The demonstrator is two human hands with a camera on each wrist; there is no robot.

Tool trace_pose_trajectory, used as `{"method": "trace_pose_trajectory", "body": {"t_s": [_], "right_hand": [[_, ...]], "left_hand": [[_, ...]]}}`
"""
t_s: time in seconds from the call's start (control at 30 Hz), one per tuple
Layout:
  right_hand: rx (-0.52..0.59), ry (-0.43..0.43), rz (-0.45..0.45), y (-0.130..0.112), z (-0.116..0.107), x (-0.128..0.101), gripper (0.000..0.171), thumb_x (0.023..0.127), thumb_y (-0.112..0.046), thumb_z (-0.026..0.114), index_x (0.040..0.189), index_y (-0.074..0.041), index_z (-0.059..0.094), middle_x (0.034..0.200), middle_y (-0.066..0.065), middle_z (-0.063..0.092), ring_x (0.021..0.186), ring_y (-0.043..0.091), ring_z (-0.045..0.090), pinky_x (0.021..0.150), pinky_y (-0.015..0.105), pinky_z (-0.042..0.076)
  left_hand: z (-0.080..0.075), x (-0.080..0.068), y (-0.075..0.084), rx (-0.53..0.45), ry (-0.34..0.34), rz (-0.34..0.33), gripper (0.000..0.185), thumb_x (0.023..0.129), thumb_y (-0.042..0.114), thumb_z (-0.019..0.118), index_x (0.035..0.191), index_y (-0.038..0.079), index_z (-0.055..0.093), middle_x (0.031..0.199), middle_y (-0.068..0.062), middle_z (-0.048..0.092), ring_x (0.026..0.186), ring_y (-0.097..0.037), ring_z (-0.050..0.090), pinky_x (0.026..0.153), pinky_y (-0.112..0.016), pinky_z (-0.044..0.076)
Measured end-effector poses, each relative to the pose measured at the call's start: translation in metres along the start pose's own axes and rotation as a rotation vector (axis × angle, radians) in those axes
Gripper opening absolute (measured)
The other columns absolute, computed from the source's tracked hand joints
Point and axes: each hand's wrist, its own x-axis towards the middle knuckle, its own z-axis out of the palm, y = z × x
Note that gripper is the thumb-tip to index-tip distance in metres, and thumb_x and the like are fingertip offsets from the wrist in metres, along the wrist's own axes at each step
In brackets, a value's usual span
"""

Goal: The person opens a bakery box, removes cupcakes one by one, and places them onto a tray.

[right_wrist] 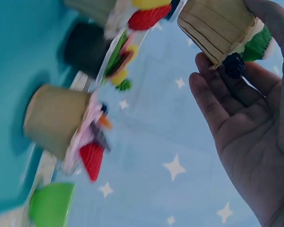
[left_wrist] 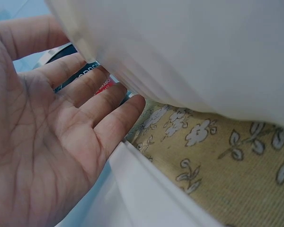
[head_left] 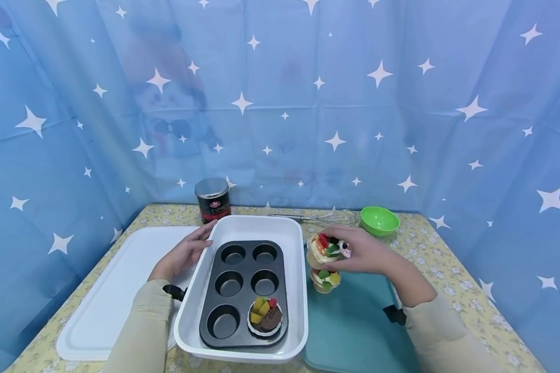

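Note:
In the head view my right hand (head_left: pixel 361 251) pinches a toy cupcake (head_left: pixel 318 254) with pale cream and fruit on top, above the teal tray (head_left: pixel 359 326). The right wrist view shows its tan ridged cup (right_wrist: pixel 215 28) beside the thumb and fingers. My left hand (head_left: pixel 186 251) rests against the left side of the white deep tray (head_left: pixel 299 290), its fingers (left_wrist: pixel 118 116) nearly straight. Inside that tray lies a black muffin tin (head_left: pixel 246 305). A chocolate-and-fruit cupcake (head_left: pixel 268 318) sits in its near right cup; the other cups are bare.
Another cupcake (head_left: pixel 325 282) stands on the teal tray; the right wrist view shows several there, one in a dark cup (right_wrist: pixel 85 49). Behind are an espresso tin (head_left: pixel 213 202), a whisk (head_left: pixel 329 218) and a green bowl (head_left: pixel 379 221). A white lid (head_left: pixel 107 295) lies left.

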Motion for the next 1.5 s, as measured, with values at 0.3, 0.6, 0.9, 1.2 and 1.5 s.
{"method": "trace_pose_trajectory", "body": {"t_s": [0.3, 0.6, 0.9, 1.2, 1.5], "right_hand": [[-0.001, 0.057, 0.084, 0.023, -0.008, -0.034, 0.067, 0.078, -0.046, 0.085, 0.134, -0.018, 0.062, 0.118, -0.009, 0.063, 0.099, 0.010, 0.061, 0.079, 0.041, 0.058], [-0.011, 0.053, 0.114, 0.040, -0.012, -0.050, 0.064, 0.080, -0.048, 0.082, 0.132, -0.017, 0.063, 0.118, -0.010, 0.064, 0.108, 0.015, 0.063, 0.084, 0.042, 0.056], [0.056, -0.036, 0.196, 0.049, -0.019, -0.058, 0.070, 0.080, -0.049, 0.082, 0.135, -0.011, 0.061, 0.124, -0.001, 0.065, 0.110, 0.022, 0.064, 0.087, 0.050, 0.055], [0.066, -0.130, 0.265, 0.052, -0.021, -0.059, 0.075, 0.078, -0.049, 0.083, 0.135, -0.006, 0.061, 0.129, 0.010, 0.064, 0.114, 0.032, 0.063, 0.089, 0.056, 0.053], [0.099, -0.207, 0.300, 0.055, -0.017, -0.060, 0.079, 0.078, -0.049, 0.083, 0.138, -0.003, 0.059, 0.136, 0.017, 0.059, 0.122, 0.041, 0.057, 0.091, 0.055, 0.052]], "left_hand": [[-0.001, 0.000, 0.000, -0.008, -0.017, 0.013, 0.069, 0.103, 0.010, 0.048, 0.163, 0.022, 0.015, 0.167, -0.007, 0.017, 0.150, -0.033, 0.024, 0.101, -0.026, 0.047], [0.001, -0.001, 0.001, 0.028, 0.003, 0.010, 0.068, 0.103, 0.012, 0.048, 0.163, 0.024, 0.018, 0.167, -0.007, 0.017, 0.149, -0.033, 0.026, 0.100, -0.025, 0.048], [0.003, -0.001, 0.001, 0.004, -0.004, 0.003, 0.068, 0.104, 0.010, 0.046, 0.163, 0.023, 0.015, 0.168, -0.007, 0.013, 0.151, -0.031, 0.022, 0.101, -0.024, 0.046], [0.001, -0.001, 0.002, -0.018, -0.006, 0.001, 0.070, 0.102, 0.009, 0.049, 0.163, 0.024, 0.018, 0.168, -0.006, 0.016, 0.150, -0.032, 0.024, 0.100, -0.025, 0.048], [0.000, -0.001, 0.001, -0.022, -0.012, 0.007, 0.069, 0.103, 0.009, 0.048, 0.163, 0.024, 0.018, 0.167, -0.007, 0.017, 0.150, -0.032, 0.026, 0.100, -0.026, 0.048]]}}
